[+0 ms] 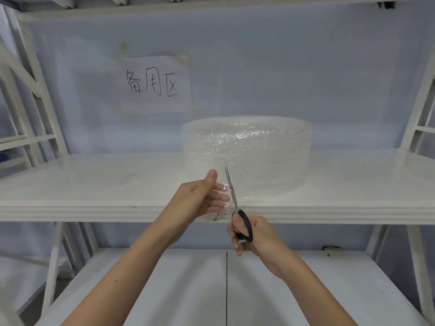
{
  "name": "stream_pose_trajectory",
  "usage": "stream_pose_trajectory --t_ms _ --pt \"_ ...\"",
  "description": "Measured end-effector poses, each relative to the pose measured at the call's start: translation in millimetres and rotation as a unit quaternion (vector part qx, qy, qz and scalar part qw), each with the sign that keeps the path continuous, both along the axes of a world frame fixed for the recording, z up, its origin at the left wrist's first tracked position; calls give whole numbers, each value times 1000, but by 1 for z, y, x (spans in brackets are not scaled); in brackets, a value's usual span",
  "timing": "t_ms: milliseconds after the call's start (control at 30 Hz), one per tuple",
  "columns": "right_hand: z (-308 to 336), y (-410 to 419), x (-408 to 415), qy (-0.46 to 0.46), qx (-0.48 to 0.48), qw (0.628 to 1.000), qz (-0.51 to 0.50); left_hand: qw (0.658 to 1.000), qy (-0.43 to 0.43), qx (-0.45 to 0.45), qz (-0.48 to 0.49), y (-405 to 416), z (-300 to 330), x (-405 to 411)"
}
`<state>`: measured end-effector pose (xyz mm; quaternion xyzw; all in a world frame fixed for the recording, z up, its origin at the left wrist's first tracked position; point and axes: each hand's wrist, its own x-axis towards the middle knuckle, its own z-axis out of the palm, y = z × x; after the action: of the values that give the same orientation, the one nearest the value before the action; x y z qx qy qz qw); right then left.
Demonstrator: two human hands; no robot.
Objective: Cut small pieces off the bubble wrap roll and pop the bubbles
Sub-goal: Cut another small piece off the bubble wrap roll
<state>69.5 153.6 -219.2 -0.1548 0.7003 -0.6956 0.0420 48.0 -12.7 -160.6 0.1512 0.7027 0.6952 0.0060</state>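
Where a white shelf (94, 184) runs across the middle of the frame, a large roll of clear bubble wrap (247, 151) is seen standing on its flat end, right of centre and close to the shelf's front edge. A loose sheet of wrap (223, 191) is drawn out from the lower left of the roll toward the front edge.

Two bare forearms are seen rising from the bottom of the frame. The left hand (200, 196), just left of centre, is closed on the loose sheet: the thumb is raised on the near side and the fingers are seen through the clear film behind it, so the sheet is pinched between them. The right hand (254, 234), slightly lower and right of centre, is wrapped around the black handles of a pair of scissors (231, 194). The blades are pointed upward and slightly left, lying just beside the left fingertips and against the sheet. The blades appear nearly together; whether the film lies between them cannot be told.

On the pale blue wall behind, in the upper left of centre, a white paper sign (155, 84) with three handwritten black characters is taped. White frame uprights are seen at both edges of the frame, and a lower white shelf (188, 290) fills the bottom.
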Motion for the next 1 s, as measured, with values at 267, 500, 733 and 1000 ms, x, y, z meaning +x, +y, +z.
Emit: stream_pose_trajectory --t_ms 267,500,733,1000 --pt "0 4 1 -1 1 1000 4 993 81 -75 44 13 -2 -7" --pt "9 4 -2 -7 -5 1000 7 993 77 -86 20 18 -11 -4" --pt "17 6 -8 19 29 999 -7 989 105 -104 9 12 -9 -5" --pt "27 3 -14 29 33 999 -7 985 127 -118 -15 10 -11 -4"
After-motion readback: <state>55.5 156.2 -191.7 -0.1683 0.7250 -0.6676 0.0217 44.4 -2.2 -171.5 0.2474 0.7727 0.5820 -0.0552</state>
